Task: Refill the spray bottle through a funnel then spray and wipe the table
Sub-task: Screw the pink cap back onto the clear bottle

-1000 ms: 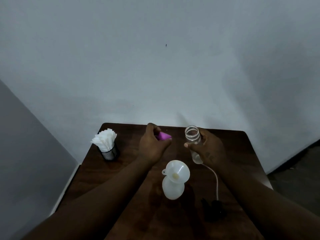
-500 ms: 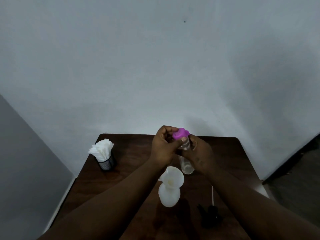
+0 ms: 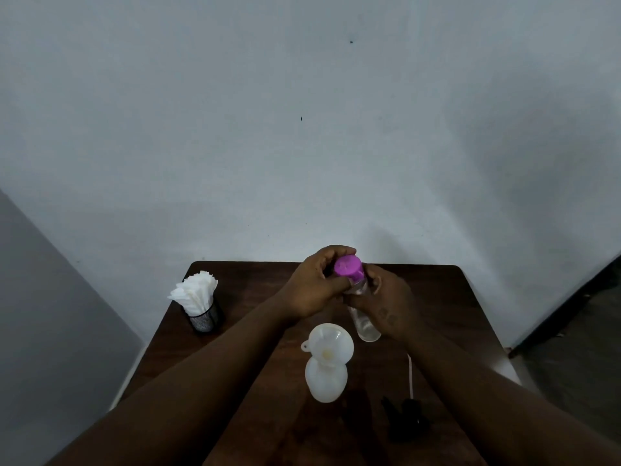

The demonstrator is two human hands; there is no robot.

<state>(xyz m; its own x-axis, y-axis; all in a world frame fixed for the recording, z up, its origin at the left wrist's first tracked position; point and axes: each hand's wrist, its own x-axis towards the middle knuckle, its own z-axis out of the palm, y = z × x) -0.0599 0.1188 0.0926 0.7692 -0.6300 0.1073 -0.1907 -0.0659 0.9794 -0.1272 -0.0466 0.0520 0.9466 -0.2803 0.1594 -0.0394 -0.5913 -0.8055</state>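
Two loose parts lie nearest the person, well short of the fingers: the black sprayer head [image 3: 405, 418] and its pale tube [image 3: 410, 375], which runs up under the right forearm. Just left of them the white spray bottle [image 3: 325, 381] stands upright on the table [image 3: 252, 290]. Its neck points up, with the funnel [image 3: 331, 344] seated in it, below both hands and touching neither.

Farther on, the right hand [image 3: 386, 304] curls its fingers round the middle of a clear bottle [image 3: 365, 326]; whether the base rests on the table I cannot tell. The long axis is near upright, base toward the person, capped end up and leaning slightly left. The left hand [image 3: 312, 287] pinches the pink cap [image 3: 348, 269] between fingertips and thumb.

The step in hand, I judge, is turning that cap, though on or off cannot be told. If off, the next move is to tip the mouth over the funnel. If on, the funnel comes out and the sprayer head is screwed in.

Far left of the fingers stands a mesh cup of tissues [image 3: 198, 294].
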